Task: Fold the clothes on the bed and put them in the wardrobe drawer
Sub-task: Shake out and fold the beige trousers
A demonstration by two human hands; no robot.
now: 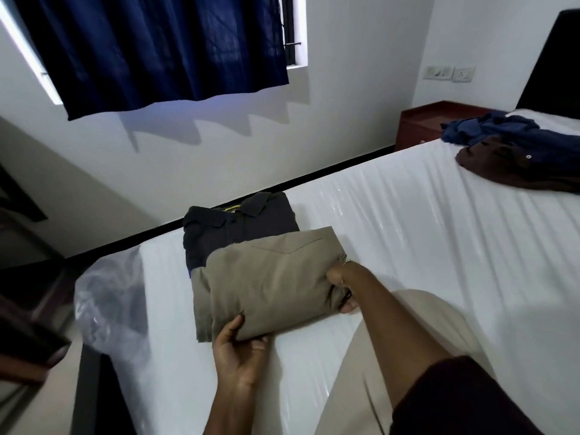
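Left hand (240, 350) and right hand (342, 287) both reach forward, fingers curled, pinching fabric.

Head view, tilted forward and down, close over bed (392, 215) corner, facing window wall

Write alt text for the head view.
Both hands, left hand and right hand, grip a folded khaki garment lying partly on a folded dark collared shirt on the white plastic-covered bed; unfolded blue and brown clothes lie far right.
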